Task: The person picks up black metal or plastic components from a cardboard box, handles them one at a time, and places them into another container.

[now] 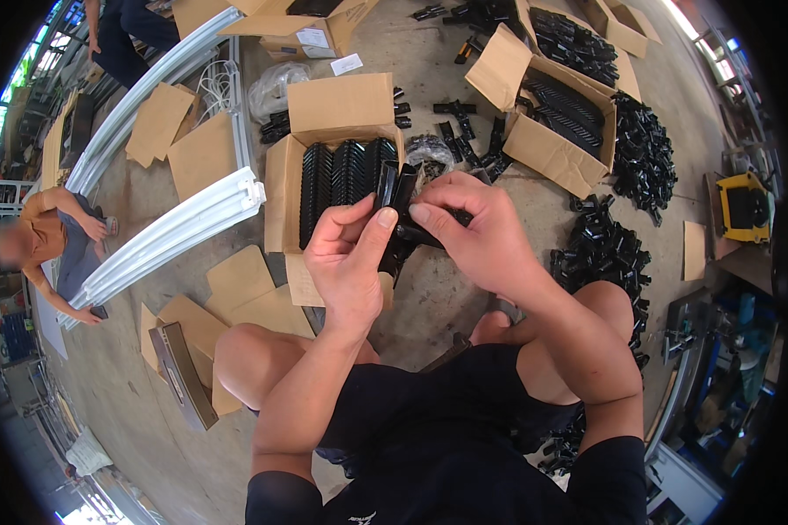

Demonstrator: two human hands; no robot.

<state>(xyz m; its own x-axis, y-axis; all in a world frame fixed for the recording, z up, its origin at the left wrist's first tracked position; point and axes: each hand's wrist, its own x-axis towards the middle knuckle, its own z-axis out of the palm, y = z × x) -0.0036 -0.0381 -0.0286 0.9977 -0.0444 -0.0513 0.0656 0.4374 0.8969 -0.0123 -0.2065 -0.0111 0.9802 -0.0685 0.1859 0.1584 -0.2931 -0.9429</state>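
Note:
In front of my knees, my left hand (350,254) pinches dark, glossy plastic pieces (387,185) between thumb and fingers. My right hand (481,223) is closed on the same cluster from the other side, its thumb and forefinger pressed together. Part of the cluster is hidden by my fingers, so I cannot tell how the pieces join. Just beyond my hands stands an open cardboard box (341,101), with neat rows of similar black pieces (333,175) inside.
At the right, a second open carton (547,157) holds black pieces. Loose piles of black parts (600,249) lie beside it. Long white metal profiles (171,232) and flat cardboard (206,157) are on the left. A seated person (57,227) touches the profiles; another person (136,35) is beyond.

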